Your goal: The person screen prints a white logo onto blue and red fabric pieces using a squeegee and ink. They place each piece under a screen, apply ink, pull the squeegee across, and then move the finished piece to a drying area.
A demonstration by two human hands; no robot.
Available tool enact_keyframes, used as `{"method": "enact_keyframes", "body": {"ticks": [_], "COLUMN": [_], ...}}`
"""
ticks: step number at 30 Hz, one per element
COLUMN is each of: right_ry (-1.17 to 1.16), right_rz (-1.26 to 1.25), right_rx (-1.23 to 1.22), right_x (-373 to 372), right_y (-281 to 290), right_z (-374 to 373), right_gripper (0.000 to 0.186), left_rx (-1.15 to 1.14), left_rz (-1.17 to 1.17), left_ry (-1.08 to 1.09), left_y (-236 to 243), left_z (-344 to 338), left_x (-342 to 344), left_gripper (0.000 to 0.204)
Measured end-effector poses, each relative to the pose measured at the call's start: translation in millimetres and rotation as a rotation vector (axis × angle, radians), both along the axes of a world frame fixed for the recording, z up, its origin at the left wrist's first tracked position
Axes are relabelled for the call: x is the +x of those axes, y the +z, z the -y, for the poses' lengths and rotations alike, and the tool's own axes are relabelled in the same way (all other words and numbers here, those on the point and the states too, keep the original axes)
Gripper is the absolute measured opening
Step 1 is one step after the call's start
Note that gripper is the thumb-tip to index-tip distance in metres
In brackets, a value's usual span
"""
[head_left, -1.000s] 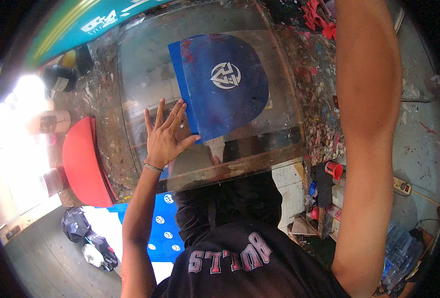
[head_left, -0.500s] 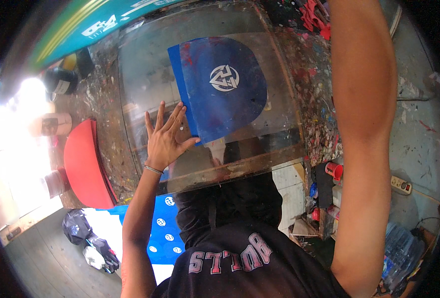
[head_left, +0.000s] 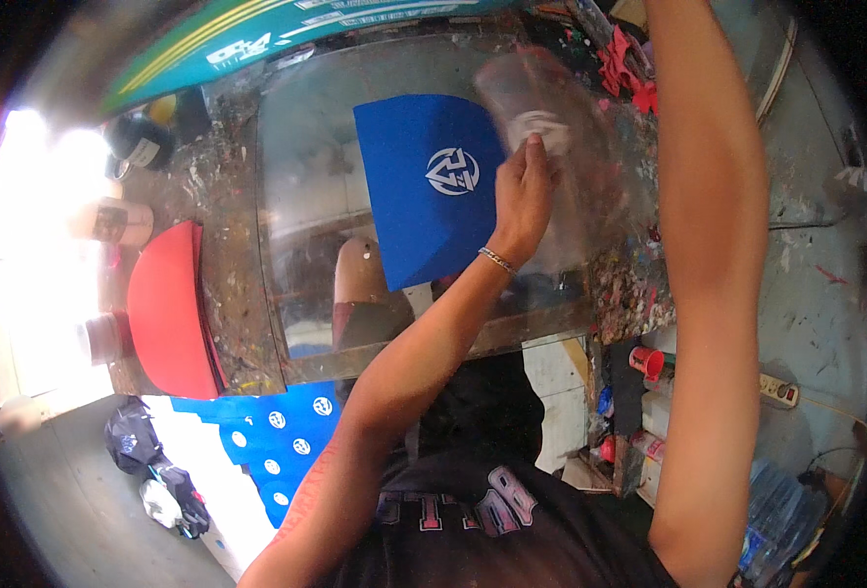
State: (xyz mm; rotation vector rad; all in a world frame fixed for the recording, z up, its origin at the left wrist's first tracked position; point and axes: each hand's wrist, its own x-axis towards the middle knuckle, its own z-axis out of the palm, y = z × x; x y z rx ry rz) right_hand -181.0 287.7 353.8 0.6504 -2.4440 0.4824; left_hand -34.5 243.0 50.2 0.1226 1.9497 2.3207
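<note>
A blue fabric piece (head_left: pixel 409 225), straight on the left and bearing a white round emblem (head_left: pixel 451 172), lies on a see-through board (head_left: pixel 301 167) on a paint-stained bench. Just right of it my left hand (head_left: pixel 523 201) has its fingers closed on a translucent plastic sheet (head_left: pixel 585 196), which is raised and blurred, with a pale emblem-shaped patch near my fingertips. My right forearm (head_left: pixel 713 245) runs up along the right side and out of the top edge; that hand is out of sight.
Curved red pieces (head_left: pixel 164 314) lie stacked at left beside jars (head_left: pixel 120 220) and dark containers (head_left: pixel 140 147). Blue printed pieces (head_left: pixel 277 451) and black bags (head_left: pixel 135 441) sit lower left. A red cup (head_left: pixel 646 363), power strip (head_left: pixel 778 391), water bottles (head_left: pixel 776 529) and red gloves (head_left: pixel 618 64) are at right.
My left hand has moved right from the blue piece's left edge and now grips the sheet, which has lifted rightward off the blue piece. My right arm has shifted slightly left.
</note>
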Motion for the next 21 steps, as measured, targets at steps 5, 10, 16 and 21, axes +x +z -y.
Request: {"method": "enact_keyframes", "body": {"ticks": [5, 10, 16, 21], "right_ry": [-0.073, -0.015, 0.166, 0.061], "right_rz": [0.058, -0.241, 0.049, 0.332], "right_rx": [0.027, 0.135, 0.16, 0.367], "right_x": [46.8, 102.1, 203.1, 174.7], "right_y": [-16.6, -133.0, -284.0, -281.6], "right_z": [-3.3, -16.9, -24.3, -15.2], "right_gripper": [0.072, 0.065, 0.038, 0.03], "left_rx": [-0.773, -1.431, -1.325, -1.272], "left_rz": [-0.568, -0.458, -0.607, -0.566], "left_ry": [0.357, 0.284, -0.066, -0.069], "left_y": [116.9, 205.2, 11.6, 3.6], "left_z": [132.6, 188.8, 247.8, 230.0], "left_x": [35.3, 49.6, 67.4, 77.3], "left_gripper": [0.062, 0.047, 0.041, 0.043]}}
